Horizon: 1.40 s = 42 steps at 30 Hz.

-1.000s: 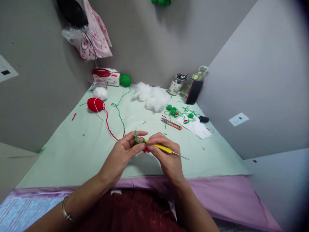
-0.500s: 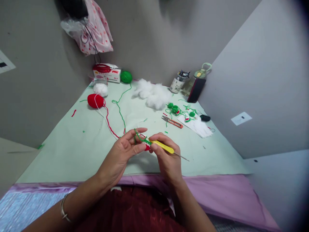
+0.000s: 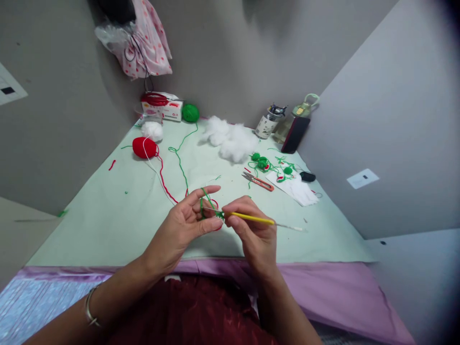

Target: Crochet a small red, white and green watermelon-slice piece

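Head view: the small crocheted piece [image 3: 220, 219], in green, white and red, sits between your two hands, pinched at its edge by the thumb and fingers of your left hand [image 3: 187, 218]. It should be very light, soft and floppy, likely to fold if squeezed; hold it flat near the worked edge, leaving the top loops free. Your right hand [image 3: 255, 232] is closed around the yellow-handled crochet hook [image 3: 253, 218], its fingertips close against the piece. The hook's grip looks stiff and smooth, best taken like a pen; the thin shaft probably turns easily.

Green yarn [image 3: 208, 197] loops over your raised left fingers; it looks pliant and could split or snag if pulled hard. Beyond your left hand lie a red yarn ball [image 3: 144, 148], a white yarn ball [image 3: 152, 131] and, farther off, a green yarn ball [image 3: 190, 113]. Fluffy white stuffing [image 3: 237, 146] lies ahead of both hands and would compress at a touch. Just beyond your right hand are orange-handled snips [image 3: 259, 182]; lift those by the handle, since the blades look sharp.
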Available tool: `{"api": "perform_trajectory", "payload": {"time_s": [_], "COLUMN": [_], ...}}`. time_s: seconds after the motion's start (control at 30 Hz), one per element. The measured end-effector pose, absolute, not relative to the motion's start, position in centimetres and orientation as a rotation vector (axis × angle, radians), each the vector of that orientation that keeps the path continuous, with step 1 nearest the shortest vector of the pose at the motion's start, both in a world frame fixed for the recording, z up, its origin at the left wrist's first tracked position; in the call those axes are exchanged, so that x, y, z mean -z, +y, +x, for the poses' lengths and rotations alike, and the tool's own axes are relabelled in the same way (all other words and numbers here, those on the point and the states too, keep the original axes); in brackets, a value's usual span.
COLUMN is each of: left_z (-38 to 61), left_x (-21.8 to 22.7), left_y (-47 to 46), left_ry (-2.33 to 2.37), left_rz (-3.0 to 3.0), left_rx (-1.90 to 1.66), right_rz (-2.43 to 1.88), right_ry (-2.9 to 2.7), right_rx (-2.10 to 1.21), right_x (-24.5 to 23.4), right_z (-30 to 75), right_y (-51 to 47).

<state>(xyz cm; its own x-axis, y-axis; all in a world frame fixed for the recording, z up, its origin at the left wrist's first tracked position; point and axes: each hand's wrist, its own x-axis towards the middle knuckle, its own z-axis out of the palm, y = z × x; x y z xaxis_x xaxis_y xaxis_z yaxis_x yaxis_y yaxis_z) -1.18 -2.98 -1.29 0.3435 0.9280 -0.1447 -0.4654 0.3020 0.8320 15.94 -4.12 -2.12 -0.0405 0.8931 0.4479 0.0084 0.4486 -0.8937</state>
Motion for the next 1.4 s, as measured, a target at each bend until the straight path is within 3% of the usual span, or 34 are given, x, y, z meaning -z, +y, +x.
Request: {"api": "perform_trajectory", "payload": {"time_s": [0.6, 0.73, 0.87, 1.0, 1.1, 1.2, 1.4], "left_z": [-1.0, -2.7, -8.5, -15.6, -17.8, -15.6, -4.9], "left_x": [0.3, 0.0, -0.7, -1.7, -2.7, -3.8, -2.3], "left_y": [-2.7, -1.6, 2.3, 6.9, 7.6, 5.2, -0.4], "left_ry": [0.758, 0.748, 0.978, 1.544, 1.645, 1.503, 0.908], "left_rz": [0.955, 1.111, 1.494, 1.540, 1.557, 1.801, 1.497], "left_rx": [-0.964, -0.821, -0.853, -1.131, -1.063, -0.917, -1.326], "right_rz": [-0.918, -0.807, -0.632, -0.620, -0.691, -0.782, -0.750], "right_ry": [-1.348, -1.098, -0.914, -0.861, -0.861, -0.859, -0.884], "right_rx": [-0.821, -1.084, -1.368, -1.389, -1.374, -1.345, -1.313], "right_x": [2.8, 2.8, 2.3, 1.7, 1.4, 1.1, 0.6], "right_z": [15.2, 15.5, 17.1, 18.2, 17.9, 16.8, 15.3], "right_y": [-5.0, -4.2, -3.8, -3.8, -3.6, -3.4, -3.5]}}
